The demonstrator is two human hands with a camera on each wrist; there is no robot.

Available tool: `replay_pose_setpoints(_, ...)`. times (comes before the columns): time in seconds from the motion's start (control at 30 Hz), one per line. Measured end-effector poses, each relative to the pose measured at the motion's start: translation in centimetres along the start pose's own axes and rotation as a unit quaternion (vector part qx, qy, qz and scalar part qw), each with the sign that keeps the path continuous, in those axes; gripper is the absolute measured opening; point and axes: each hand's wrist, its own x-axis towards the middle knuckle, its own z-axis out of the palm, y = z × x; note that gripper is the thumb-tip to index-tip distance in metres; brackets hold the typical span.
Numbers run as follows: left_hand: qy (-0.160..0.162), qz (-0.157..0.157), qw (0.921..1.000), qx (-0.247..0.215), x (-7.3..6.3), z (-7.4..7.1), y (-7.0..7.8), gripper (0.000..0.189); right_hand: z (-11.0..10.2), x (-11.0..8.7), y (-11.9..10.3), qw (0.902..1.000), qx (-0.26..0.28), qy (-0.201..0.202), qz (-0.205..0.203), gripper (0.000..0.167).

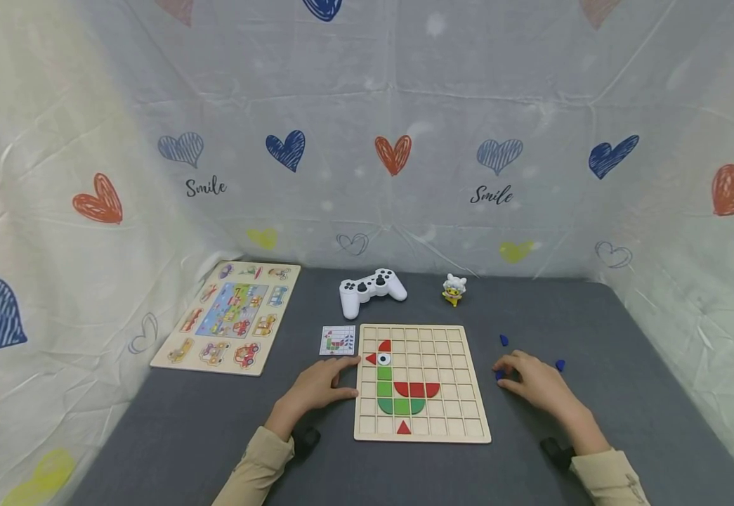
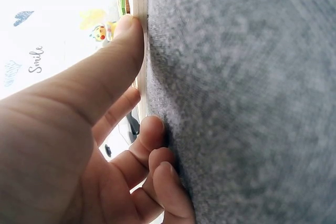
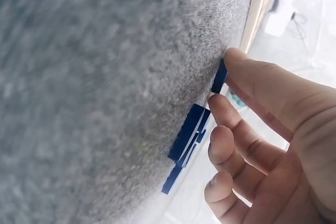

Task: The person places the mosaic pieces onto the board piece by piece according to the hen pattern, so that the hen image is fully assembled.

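A square wooden grid board (image 1: pixel 451 351) lies on the table, with red, green and white-and-black pieces set in a bird-like shape. My left hand (image 1: pixel 319 384) rests at the board's left edge, thumb and fingertips spread along it; in the left wrist view the thumb (image 2: pixel 113 61) presses the rim. To the right of the board, my right hand (image 1: pixel 534 379) pinches a small blue puzzle piece (image 3: pixel 219 77) between thumb and fingertip, close to the tabletop. Around that hand lie other blue pieces, one farther back (image 1: pixel 503 340) and one to its right (image 1: pixel 560 365).
A pattern card (image 1: pixel 338 340) with a similar bird lies at the board's upper left. Behind are a white game controller (image 1: pixel 373 288) and a small figurine (image 1: pixel 453 289). A wooden vehicle puzzle (image 1: pixel 227 320) lies at the left. A heart-printed curtain (image 1: pixel 354 190) encloses the table.
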Motion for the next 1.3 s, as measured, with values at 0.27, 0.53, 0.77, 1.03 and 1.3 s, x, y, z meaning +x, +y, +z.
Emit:
replay_pose_setpoints(0.27,0.001,0.002,1.0000,-0.001,-0.1,-0.1,0.1,0.063,0.1,0.6,-0.2,1.0000,0.001,-0.002,0.004,0.017)
replay_pose_setpoints(0.53,0.004,0.005,1.0000,-0.002,-0.1,-0.1,0.2,0.063,0.2,1.0,-0.6,0.9999,0.004,-0.011,0.013,0.017)
replay_pose_setpoints(0.77,0.003,0.004,1.0000,0.000,-0.1,-0.1,0.2,0.063,0.3,1.2,-1.1,0.9999,0.006,-0.007,0.009,0.019)
replay_pose_setpoints(1.03,0.003,0.003,1.0000,0.001,0.0,0.0,0.1,0.063,0.4,1.8,-2.4,0.9997,0.021,0.006,-0.014,0.017)
replay_pose_setpoints(1.3,0.004,0.003,1.0000,0.000,-0.1,0.0,0.1,0.063,0.5,2.8,-4.6,0.9983,0.037,-0.013,-0.043,0.017)
